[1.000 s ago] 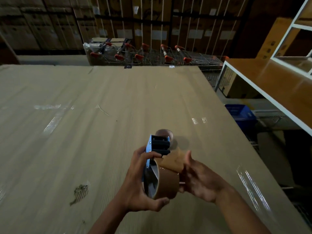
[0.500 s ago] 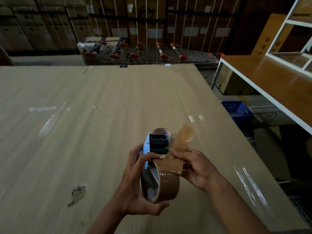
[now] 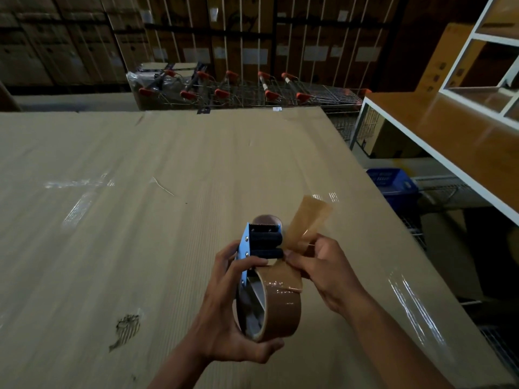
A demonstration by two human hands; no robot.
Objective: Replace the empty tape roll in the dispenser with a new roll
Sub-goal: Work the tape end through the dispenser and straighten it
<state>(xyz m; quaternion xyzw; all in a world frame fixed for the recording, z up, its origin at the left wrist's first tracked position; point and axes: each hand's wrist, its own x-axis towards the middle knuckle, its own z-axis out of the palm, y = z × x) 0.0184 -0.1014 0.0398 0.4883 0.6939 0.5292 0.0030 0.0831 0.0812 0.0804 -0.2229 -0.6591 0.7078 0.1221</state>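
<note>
One head-worn camera looks forward and down, close over the cardboard surface (image 3: pixel 140 220) toward far racks.

Over the last second the right hand (image 3: pixel 323 265) has drawn the free tape end (image 3: pixel 307 223) off the brown roll (image 3: pixel 278 307) and lifted it from lying folded against the roll to standing beside the dispenser (image 3: pixel 259 245) head.

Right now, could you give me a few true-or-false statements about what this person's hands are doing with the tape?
1. The left hand holds the dispenser with the brown tape roll on it. True.
2. The right hand rests flat on the cardboard surface. False: it pinches the loose tape end.
3. The tape end sticks upward. True.
4. The dispenser frame is red. False: it is blue.
</note>
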